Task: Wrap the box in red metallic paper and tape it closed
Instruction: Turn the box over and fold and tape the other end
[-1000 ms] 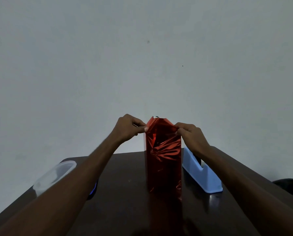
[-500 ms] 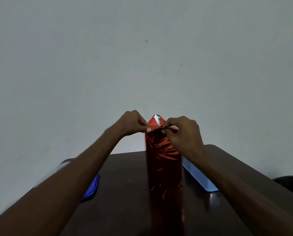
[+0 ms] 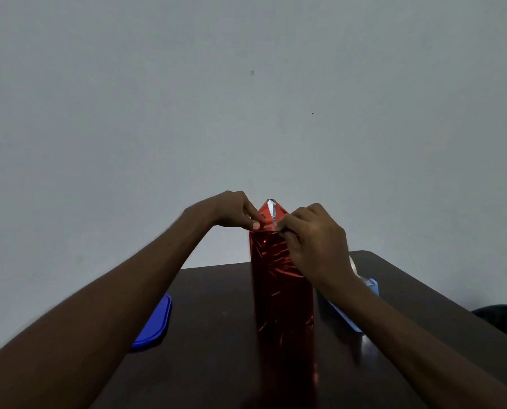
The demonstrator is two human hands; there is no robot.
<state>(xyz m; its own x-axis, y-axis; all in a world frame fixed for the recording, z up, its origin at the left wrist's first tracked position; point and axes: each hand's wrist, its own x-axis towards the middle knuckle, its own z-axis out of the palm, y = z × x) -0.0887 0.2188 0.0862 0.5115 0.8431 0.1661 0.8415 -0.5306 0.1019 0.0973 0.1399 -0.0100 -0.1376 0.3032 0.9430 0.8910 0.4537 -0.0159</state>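
A tall box wrapped in red metallic paper (image 3: 281, 293) stands upright in the middle of the dark table (image 3: 216, 305). At its top a pointed paper flap (image 3: 271, 209) sticks up, showing a silver inner side. My left hand (image 3: 231, 211) pinches the paper at the top left corner. My right hand (image 3: 314, 243) covers the top right corner and front edge, fingers pressed on the folded paper. The box itself is hidden under the paper.
A light blue tape dispenser (image 3: 352, 308) sits right of the box, mostly behind my right forearm. A blue lid (image 3: 154, 326) lies left, partly under my left arm. A dark object (image 3: 500, 318) shows beyond the table's right edge. A grey wall is behind.
My right hand has moved from the right corner onto the top front edge, folding the paper down. The top now forms a narrower pointed flap. My left hand stays at its corner.
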